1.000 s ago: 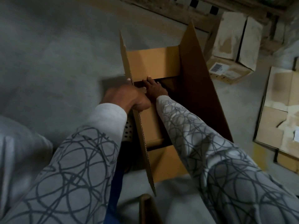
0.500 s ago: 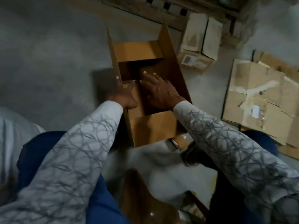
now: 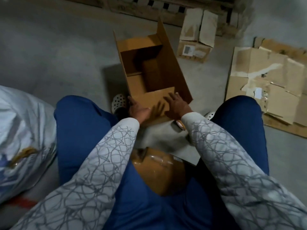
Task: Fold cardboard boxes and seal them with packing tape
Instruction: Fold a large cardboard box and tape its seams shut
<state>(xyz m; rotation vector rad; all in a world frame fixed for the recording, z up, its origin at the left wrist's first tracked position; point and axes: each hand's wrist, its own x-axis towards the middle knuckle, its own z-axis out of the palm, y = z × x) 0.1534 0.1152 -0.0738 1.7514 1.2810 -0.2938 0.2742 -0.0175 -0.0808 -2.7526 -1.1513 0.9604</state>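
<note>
An open brown cardboard box (image 3: 149, 68) stands on the concrete floor between my knees, its long side flaps upright. My right hand (image 3: 177, 105) lies flat with spread fingers on the near short flap (image 3: 154, 97), which is folded inward. At the near left corner of the box sits my left hand (image 3: 137, 110), its fingers on the lower end of the left flap. A roll of brown packing tape (image 3: 180, 124) lies on the floor just under my right wrist.
A worn closed carton (image 3: 197, 35) stands at the back right by a wooden pallet (image 3: 166, 7). Flattened torn cardboard (image 3: 269, 78) covers the floor on the right. A taped brown object (image 3: 157, 170) rests between my thighs. White cloth (image 3: 21, 130) lies at the left.
Both hands drew back from deep inside the box to its near end. The right hand now presses the near flap. The view pulled away and my knees came into sight.
</note>
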